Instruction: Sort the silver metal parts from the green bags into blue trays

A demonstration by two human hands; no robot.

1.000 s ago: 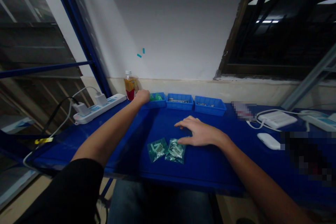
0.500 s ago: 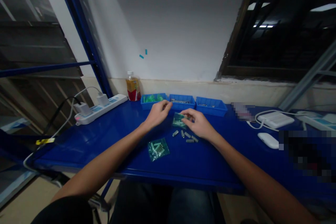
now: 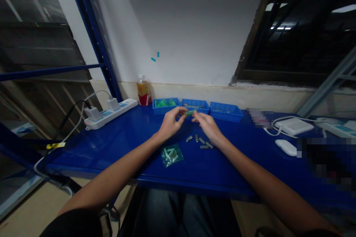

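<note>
Between my two hands is a small green plastic bag (image 3: 190,113), raised above the table in front of the blue bins; its contents are mostly hidden. My left hand (image 3: 172,121) pinches the bag's left end with thumb and fingers. On its right end, my right hand (image 3: 206,124) grips with closed fingertips. Just below the hands, several short metal pins (image 3: 204,147) lie loose on the blue table. Nearer the front edge, a second clear greenish bag (image 3: 172,154) lies flat with several metal pins inside.
Three blue bins line the wall: a left bin (image 3: 166,112) with green bags, a middle bin (image 3: 206,108) with metal rods, a right bin (image 3: 226,116) with a few metal pieces. A drink bottle (image 3: 144,92) and power strip (image 3: 122,109) are left; a white case (image 3: 286,147) lies right.
My left hand has come right and taken hold of the bag's other end. The bag, held in my right hand before, has risen away from the loose pins. The view has shifted slightly.
</note>
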